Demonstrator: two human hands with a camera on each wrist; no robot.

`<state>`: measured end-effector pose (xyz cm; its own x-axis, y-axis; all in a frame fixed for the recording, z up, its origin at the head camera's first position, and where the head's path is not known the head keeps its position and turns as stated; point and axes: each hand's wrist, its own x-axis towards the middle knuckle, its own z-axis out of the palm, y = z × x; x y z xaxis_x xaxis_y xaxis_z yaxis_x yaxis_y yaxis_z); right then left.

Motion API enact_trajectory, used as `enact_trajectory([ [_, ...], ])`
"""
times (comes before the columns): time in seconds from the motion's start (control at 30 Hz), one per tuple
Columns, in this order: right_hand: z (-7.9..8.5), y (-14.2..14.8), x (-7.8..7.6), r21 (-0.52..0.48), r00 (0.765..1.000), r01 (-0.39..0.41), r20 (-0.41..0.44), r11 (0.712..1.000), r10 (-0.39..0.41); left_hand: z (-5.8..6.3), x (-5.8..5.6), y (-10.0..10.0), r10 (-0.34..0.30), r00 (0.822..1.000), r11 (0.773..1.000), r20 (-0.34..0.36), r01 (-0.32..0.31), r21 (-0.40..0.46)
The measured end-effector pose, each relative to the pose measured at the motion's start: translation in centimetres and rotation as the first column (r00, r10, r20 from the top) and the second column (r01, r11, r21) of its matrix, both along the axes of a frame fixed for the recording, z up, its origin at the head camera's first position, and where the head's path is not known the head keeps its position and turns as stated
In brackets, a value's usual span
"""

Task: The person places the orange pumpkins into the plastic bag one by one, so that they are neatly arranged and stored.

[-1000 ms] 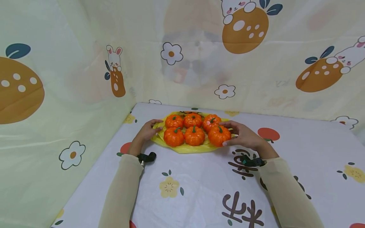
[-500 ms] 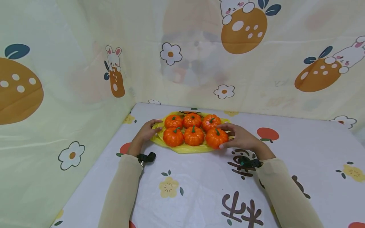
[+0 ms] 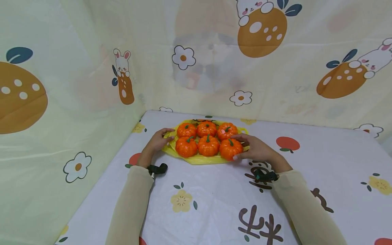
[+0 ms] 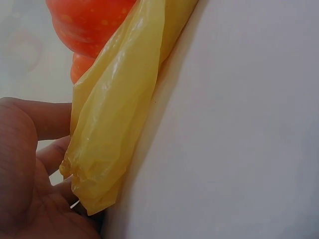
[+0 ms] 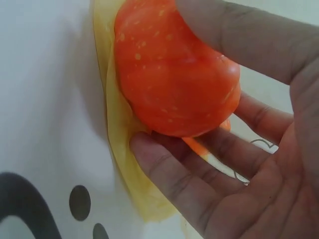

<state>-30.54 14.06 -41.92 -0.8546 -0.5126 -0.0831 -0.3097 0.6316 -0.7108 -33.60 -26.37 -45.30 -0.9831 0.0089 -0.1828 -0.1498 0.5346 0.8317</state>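
On the yellow plastic bag [image 3: 200, 160] sit several small orange toy pumpkins in two rows. My right hand [image 3: 255, 148] holds the front right pumpkin [image 3: 230, 149], with thumb and fingers spread round its sides; the right wrist view shows it low over the bag's edge, and whether its underside touches is unclear. My left hand [image 3: 157, 141] holds the bag's left end, fingers curled about the crumpled plastic. In the left wrist view the fingertips are hidden behind the plastic [image 4: 114, 114]. The front left pumpkin [image 3: 186, 147] and front middle pumpkin [image 3: 208, 146] stand beside the held one.
A white patterned cloth [image 3: 211, 197] covers the table under the bag. Patterned curtain sheets rise behind the table [image 3: 211, 78] and along its left side [image 3: 92, 129]. Each wrist carries a dark strapped camera, such as the left wrist camera [image 3: 157, 169].
My right hand has moved left with the front right pumpkin, bringing it nearer the front middle one. The left hand stays in place at the bag's end.
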Motion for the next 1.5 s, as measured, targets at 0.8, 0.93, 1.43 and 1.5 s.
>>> enact_trajectory([
  [0.8,-0.5,-0.47,-0.13,0.02,0.998,0.041,0.042,0.999,-0.042,0.06,-0.11,-0.04,-0.005,1.0,1.0,0.007,0.005,-0.017],
  [0.93,-0.41,-0.57,0.04,0.019,0.997,0.047,0.054,0.999,-0.048,0.08,-0.04,-0.04,-0.005,1.0,1.0,0.002,0.005,-0.018],
  [1.43,-0.14,-0.52,0.28,0.029,0.995,0.041,0.088,0.999,-0.043,0.04,-0.05,-0.01,-0.003,1.0,1.0,0.003,0.003,-0.008],
  [1.5,-0.21,-0.46,0.33,0.035,0.994,0.039,0.098,0.999,-0.042,0.1,0.0,0.03,-0.003,1.0,1.0,0.009,0.003,-0.005],
])
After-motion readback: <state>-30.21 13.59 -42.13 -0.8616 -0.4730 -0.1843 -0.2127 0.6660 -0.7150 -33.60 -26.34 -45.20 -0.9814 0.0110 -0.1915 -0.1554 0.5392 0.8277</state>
